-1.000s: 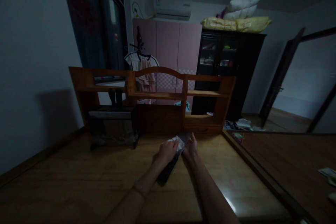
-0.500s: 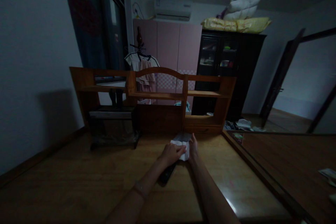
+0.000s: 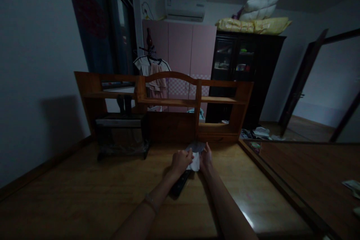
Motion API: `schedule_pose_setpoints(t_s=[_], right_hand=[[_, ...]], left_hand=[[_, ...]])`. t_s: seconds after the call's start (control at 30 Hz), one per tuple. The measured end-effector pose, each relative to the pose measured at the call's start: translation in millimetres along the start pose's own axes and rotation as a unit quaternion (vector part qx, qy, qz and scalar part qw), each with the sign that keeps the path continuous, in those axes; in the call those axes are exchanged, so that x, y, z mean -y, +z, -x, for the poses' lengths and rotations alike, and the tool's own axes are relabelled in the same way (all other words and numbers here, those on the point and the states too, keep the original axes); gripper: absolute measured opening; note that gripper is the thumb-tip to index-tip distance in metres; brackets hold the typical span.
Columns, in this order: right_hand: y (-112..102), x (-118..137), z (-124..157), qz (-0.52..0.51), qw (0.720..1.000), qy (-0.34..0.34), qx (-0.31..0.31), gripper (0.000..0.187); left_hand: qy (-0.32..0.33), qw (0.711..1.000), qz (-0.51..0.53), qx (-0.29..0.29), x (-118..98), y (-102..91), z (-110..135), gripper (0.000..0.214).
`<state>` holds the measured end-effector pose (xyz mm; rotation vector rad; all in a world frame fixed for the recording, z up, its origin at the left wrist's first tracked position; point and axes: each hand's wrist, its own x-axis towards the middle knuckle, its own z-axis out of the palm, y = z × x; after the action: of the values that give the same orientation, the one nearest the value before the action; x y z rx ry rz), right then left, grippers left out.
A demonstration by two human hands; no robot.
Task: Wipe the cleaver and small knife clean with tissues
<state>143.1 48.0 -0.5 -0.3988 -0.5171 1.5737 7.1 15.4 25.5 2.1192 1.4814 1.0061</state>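
Observation:
My left hand (image 3: 180,160) is closed on a white cloth or tissue (image 3: 194,163) and presses it against a dark flat object (image 3: 181,183) that stands tilted on the wooden desk (image 3: 84,195). My right hand (image 3: 206,157) grips the top end of that dark object, fingers curled round it. Both hands meet just in front of the wooden shelf unit (image 3: 168,105) at the back of the desk. The room is dim, so I cannot make out what the dark object is.
A dark rack or box (image 3: 120,135) stands on the desk at the left, under the shelf. A second wooden surface (image 3: 309,172) adjoins on the right. Behind are a pink wardrobe (image 3: 180,52), a black cabinet (image 3: 247,67) and an open door (image 3: 300,82).
The dark object has been tipped more upright, its top end drawn in under my hands. My left hand with the white cloth has slid along it and now sits close beside my right hand.

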Motion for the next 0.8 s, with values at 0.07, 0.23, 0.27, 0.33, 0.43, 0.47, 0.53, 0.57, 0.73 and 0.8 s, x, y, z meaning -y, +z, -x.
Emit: schedule_pose_setpoints(t_s=[0.07, 0.23, 0.27, 0.33, 0.43, 0.47, 0.53, 0.57, 0.73, 0.8], right_hand=[[1.2, -0.5, -0.3, -0.019, 1.000, -0.012, -0.006, 0.029], [1.6, -1.1, -1.1, -0.043, 0.999, -0.015, -0.016, 0.026], [1.5, -1.2, -1.1, -0.046, 0.999, -0.015, -0.017, 0.026], [1.3, -1.6, -0.9, -0.052, 0.998, -0.014, -0.017, 0.025], [1.6, -1.9, -0.7, -0.057, 0.998, -0.011, -0.014, 0.025], [1.8, -1.9, -0.7, -0.058, 0.998, -0.010, -0.013, 0.025], [2.2, -1.7, -0.7, -0.058, 0.998, -0.008, -0.012, 0.025], [2.4, -1.6, -0.8, -0.057, 0.998, -0.007, -0.012, 0.025], [2.6, -1.1, -0.7, -0.053, 0.999, -0.003, -0.011, 0.028], [2.6, -0.9, -0.3, -0.051, 0.999, -0.002, -0.010, 0.029]], left_hand=[[-0.026, 0.999, -0.017, -0.012, -0.1, -1.8, -1.0, 0.064], [-0.049, 0.996, -0.072, -0.038, 2.0, -5.0, -1.5, 0.065], [-0.049, 0.995, -0.079, -0.040, 3.2, -5.0, -1.5, 0.064], [-0.052, 0.994, -0.087, -0.040, 5.8, -4.5, -1.7, 0.064], [-0.056, 0.994, -0.086, -0.033, 8.4, -3.1, -2.3, 0.062], [-0.057, 0.994, -0.085, -0.031, 8.6, -2.7, -2.5, 0.062], [-0.052, 0.995, -0.081, -0.026, 8.4, -2.2, -2.5, 0.061], [-0.047, 0.996, -0.078, -0.023, 8.0, -2.0, -2.3, 0.061], [-0.019, 0.998, -0.052, -0.004, 5.3, -1.0, -0.3, 0.063], [-0.010, 0.999, -0.043, 0.000, 3.9, -0.4, 0.7, 0.063]])
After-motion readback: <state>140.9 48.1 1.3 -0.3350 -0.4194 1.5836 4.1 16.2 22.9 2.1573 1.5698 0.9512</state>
